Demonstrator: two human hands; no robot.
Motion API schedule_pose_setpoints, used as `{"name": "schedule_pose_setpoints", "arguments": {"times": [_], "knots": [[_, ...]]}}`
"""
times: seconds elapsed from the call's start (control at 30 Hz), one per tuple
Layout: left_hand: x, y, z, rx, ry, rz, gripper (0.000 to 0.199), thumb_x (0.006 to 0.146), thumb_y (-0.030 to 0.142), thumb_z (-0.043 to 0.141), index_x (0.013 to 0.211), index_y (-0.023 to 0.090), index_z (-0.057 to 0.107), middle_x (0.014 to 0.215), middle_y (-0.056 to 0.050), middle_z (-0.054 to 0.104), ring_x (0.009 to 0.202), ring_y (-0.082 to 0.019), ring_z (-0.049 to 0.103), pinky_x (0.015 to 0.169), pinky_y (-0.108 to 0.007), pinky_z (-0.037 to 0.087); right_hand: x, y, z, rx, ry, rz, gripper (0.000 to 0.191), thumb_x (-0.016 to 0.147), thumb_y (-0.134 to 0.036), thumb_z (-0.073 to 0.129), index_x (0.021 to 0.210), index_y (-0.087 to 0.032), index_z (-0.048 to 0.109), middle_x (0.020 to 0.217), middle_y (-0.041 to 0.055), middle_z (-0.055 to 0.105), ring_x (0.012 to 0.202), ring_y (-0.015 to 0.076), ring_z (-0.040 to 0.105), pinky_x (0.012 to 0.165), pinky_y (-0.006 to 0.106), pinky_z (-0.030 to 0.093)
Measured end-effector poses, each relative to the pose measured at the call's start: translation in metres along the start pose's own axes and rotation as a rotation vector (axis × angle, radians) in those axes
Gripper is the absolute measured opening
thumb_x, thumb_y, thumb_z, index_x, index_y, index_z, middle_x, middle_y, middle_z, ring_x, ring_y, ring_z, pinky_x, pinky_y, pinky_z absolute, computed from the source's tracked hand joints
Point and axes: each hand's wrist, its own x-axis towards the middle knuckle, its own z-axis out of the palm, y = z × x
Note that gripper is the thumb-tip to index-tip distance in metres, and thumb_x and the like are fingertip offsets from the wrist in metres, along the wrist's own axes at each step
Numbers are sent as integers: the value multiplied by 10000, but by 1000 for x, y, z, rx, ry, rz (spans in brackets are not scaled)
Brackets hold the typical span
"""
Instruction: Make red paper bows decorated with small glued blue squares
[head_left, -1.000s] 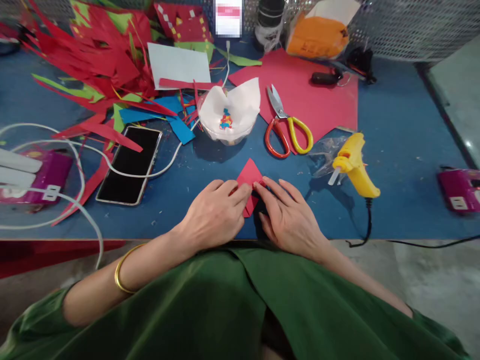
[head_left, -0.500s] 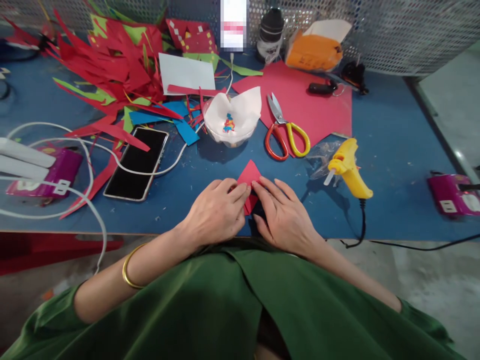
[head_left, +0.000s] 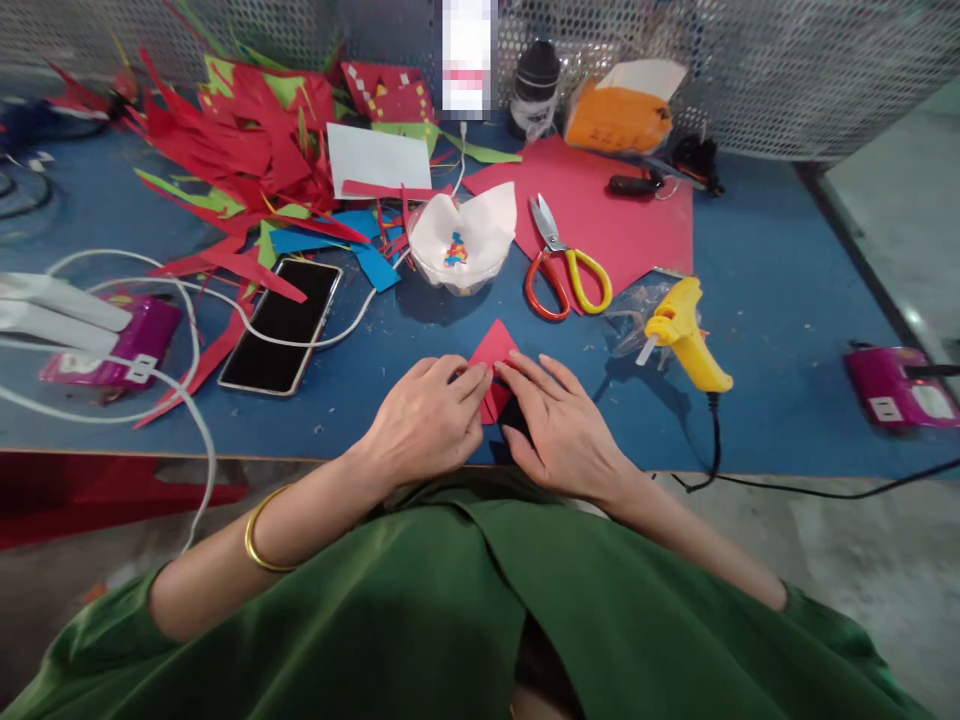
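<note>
A small folded piece of red paper [head_left: 495,340] lies on the blue table near its front edge, with its point facing away from me. My left hand [head_left: 429,415] is closed at the paper's left side, fingertips pressed on its middle. From the right, my right hand [head_left: 561,425] holds the same paper under its fingertips, the thumb a little apart below. Both sets of fingertips nearly meet and cover part of the folds. Beyond the paper stands a clear bowl [head_left: 480,272] lined with white paper, with tiny coloured scraps inside.
Scissors [head_left: 553,240] rest partly on a large red sheet [head_left: 652,225]. A yellow glue gun [head_left: 688,335] is at right, its cord running off the front edge. Left are a phone [head_left: 281,325], looping white cables and a heap of red and green paper scraps [head_left: 262,140].
The view has shifted slightly. Both hands stay on the red paper, with only a small shift of the right fingers across it.
</note>
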Motion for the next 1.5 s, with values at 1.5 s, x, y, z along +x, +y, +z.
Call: {"name": "schedule_pose_setpoints", "arguments": {"times": [1.5], "knots": [[-17, 21, -5, 228, 214, -217, 145, 938, 186, 579, 1024, 192, 695, 966, -42, 740, 847, -225, 613, 654, -371, 412, 0, -25, 12, -272, 250, 111, 391, 955, -80, 431, 1343, -77, 478, 793, 76, 685, 744, 216, 589, 879, 403, 402]]}}
